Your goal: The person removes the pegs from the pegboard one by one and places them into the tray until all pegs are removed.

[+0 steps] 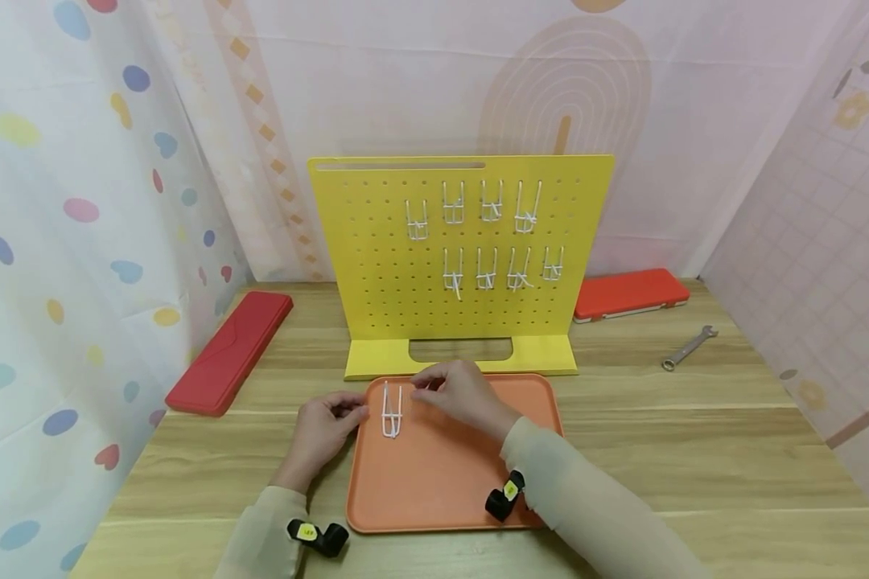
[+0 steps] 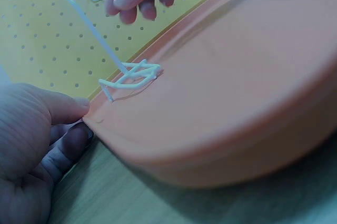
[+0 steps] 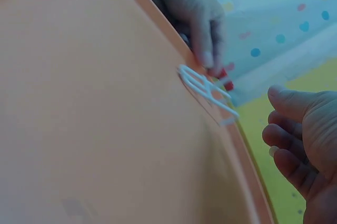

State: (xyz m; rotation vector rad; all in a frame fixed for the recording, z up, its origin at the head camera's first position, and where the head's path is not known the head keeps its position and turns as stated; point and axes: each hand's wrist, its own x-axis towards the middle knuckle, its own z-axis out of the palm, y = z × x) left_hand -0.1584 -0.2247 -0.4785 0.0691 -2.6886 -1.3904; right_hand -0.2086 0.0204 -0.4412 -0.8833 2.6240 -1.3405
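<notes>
In the head view an orange tray [image 1: 449, 474] lies before the pegboard, with one white wire hook [image 1: 392, 416] in its back left part. My left hand [image 1: 322, 434] is at the tray's left edge; in the left wrist view its thumb [image 2: 71, 107] lies on the rim with a finger below it. My right hand [image 1: 463, 396] hovers over the back of the tray, right of the hook. Its fingers are loosely bent with nothing between them, as the right wrist view also shows of this right hand [image 3: 310, 140].
A yellow pegboard [image 1: 384, 297] stands behind the tray, bearing several white wire hooks [image 1: 453, 211] in two rows. To the left lies a dark red case [image 1: 232, 354]. A brighter red case [image 1: 630, 295] and a wrench [image 1: 689, 348] lie to the right on the wooden table [image 1: 695, 466].
</notes>
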